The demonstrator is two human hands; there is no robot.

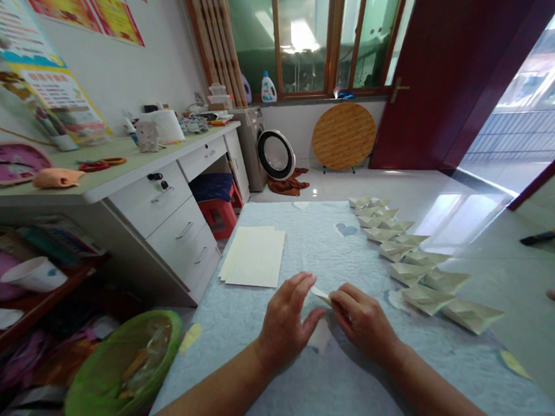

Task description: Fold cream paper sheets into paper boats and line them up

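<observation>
A small folded piece of pale paper (pixel 321 294) is held up over the cloth-covered table (pixel 309 231). My right hand (pixel 366 317) pinches its right end between thumb and fingers. At the other end is my left hand (pixel 287 319), its thumb spread apart from its fingers; whether the fingertips touch the paper is hard to make out. Beyond my left hand lies a stack of cream paper sheets (pixel 257 258). Several folded paper boats (pixel 424 299) stand in two rows along the table's right side.
On the left, a green basket (pixel 169 331) holds plastic wrapping. Behind it stands a white desk (pixel 156 209) with a pink clock (pixel 6 162) and scissors (pixel 101 164). A red stool (pixel 222 216) sits beneath the desk. Farther back are a washing machine (pixel 250 149) and a round wooden tabletop (pixel 344 136).
</observation>
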